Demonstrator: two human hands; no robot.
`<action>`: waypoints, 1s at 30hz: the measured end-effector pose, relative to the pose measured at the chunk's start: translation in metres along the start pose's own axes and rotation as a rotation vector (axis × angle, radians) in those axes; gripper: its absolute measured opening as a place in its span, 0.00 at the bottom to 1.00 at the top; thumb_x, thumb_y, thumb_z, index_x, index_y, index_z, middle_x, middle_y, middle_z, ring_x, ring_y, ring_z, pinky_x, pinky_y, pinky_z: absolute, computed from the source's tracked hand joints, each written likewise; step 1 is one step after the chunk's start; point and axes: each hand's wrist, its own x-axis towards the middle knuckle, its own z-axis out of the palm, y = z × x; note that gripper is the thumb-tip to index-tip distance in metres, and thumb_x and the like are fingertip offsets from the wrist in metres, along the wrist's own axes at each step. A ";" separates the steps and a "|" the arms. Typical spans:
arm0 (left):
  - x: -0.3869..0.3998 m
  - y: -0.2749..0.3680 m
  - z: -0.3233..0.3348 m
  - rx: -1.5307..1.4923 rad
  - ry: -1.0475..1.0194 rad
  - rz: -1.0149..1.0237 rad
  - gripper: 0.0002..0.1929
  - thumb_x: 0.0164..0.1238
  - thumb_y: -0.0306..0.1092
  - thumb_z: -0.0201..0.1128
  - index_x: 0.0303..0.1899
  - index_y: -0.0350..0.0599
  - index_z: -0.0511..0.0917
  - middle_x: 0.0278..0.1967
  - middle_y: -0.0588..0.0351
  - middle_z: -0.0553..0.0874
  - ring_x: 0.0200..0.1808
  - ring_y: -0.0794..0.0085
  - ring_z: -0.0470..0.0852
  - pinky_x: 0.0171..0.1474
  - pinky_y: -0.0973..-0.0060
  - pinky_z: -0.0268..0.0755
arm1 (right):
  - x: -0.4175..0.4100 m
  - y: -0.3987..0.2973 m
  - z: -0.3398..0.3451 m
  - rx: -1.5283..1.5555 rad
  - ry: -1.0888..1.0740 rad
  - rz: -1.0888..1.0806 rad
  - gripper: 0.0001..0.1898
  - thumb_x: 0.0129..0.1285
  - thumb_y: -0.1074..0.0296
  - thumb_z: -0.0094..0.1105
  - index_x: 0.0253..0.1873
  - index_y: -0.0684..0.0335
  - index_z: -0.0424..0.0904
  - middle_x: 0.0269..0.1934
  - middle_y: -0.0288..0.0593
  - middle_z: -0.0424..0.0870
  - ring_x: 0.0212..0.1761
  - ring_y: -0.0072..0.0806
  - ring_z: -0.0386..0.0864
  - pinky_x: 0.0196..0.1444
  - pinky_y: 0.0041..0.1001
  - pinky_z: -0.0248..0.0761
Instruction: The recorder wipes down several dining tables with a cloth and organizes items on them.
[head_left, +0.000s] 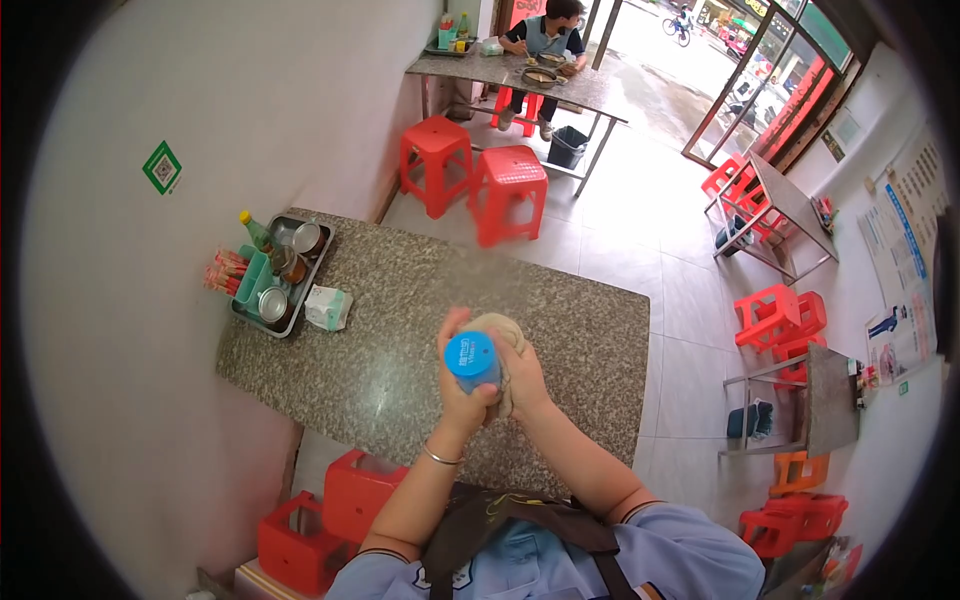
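Note:
Both hands are raised over a speckled stone tabletop (397, 360). My left hand (461, 405), with a bangle at the wrist, grips a blue cylindrical container (471, 354) whose round top bears writing. Against the container's right side, my right hand (529, 382) holds a bunched beige cloth (504, 330). The fingers of both hands are partly hidden behind the container and cloth.
A metal tray (328, 251) with jars, a green bottle and a teal holder stands by the left wall, next to a tissue packet (328, 307). Red stools (510, 187) stand beyond the table; others are below left. A person (551, 41) sits eating at the far table.

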 end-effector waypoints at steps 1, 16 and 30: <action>0.001 0.001 0.000 -0.035 -0.019 -0.025 0.54 0.36 0.70 0.66 0.61 0.38 0.57 0.62 0.50 0.59 0.63 0.62 0.59 0.65 0.64 0.51 | 0.001 0.001 -0.002 0.069 -0.016 0.078 0.13 0.66 0.62 0.50 0.48 0.64 0.73 0.41 0.38 0.78 0.41 0.21 0.76 0.44 0.22 0.70; 0.005 0.002 -0.035 0.835 -0.212 0.515 0.33 0.32 0.65 0.68 0.40 0.51 0.77 0.49 0.54 0.75 0.60 0.52 0.65 0.64 0.46 0.37 | -0.001 0.031 -0.036 0.374 -0.064 0.574 0.13 0.66 0.63 0.46 0.51 0.63 0.69 0.43 0.39 0.76 0.42 0.24 0.76 0.44 0.26 0.73; 0.000 0.003 -0.072 0.926 -0.105 0.363 0.24 0.33 0.44 0.74 0.37 0.49 0.76 0.37 0.58 0.76 0.42 0.61 0.73 0.49 0.61 0.61 | -0.010 -0.006 -0.031 0.175 -0.171 0.275 0.20 0.65 0.58 0.52 0.55 0.65 0.67 0.50 0.44 0.75 0.49 0.29 0.74 0.49 0.29 0.71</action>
